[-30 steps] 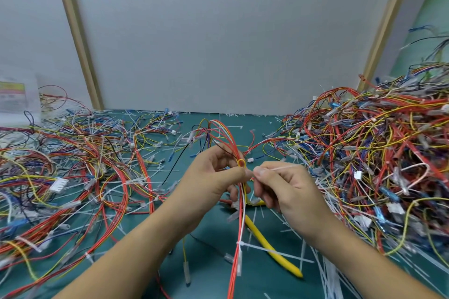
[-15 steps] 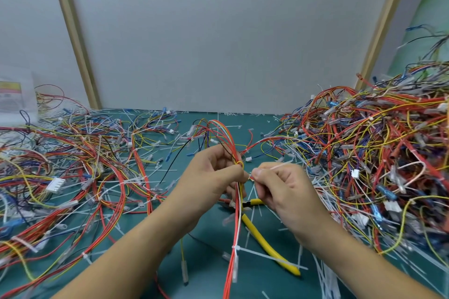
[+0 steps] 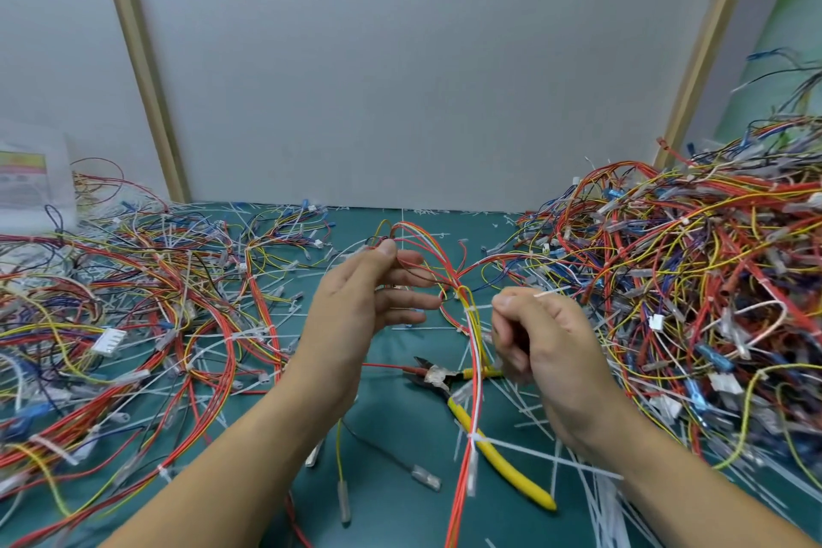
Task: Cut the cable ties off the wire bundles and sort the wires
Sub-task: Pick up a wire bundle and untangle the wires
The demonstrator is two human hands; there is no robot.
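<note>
Pinching the bundle [image 3: 474, 343] at its top, the left hand [image 3: 364, 316] holds it over the open green tabletop [image 3: 391, 409] between left heap [image 3: 133, 316] and right heap [image 3: 711, 280]. The right hand [image 3: 547, 352], just beside it, pinches a white tie [image 3: 549, 292]. Cutters [image 3: 498, 440] lie below, and a grey wall [image 3: 400, 80] closes the far edge.

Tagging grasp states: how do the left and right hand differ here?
The left hand pinches the wires between thumb and forefinger, its other fingers straight. The right hand is curled like a fist, pinching a white tie. The left hand reaches higher than the right hand. Both hover above the mat, neither touching the cutters.
</note>
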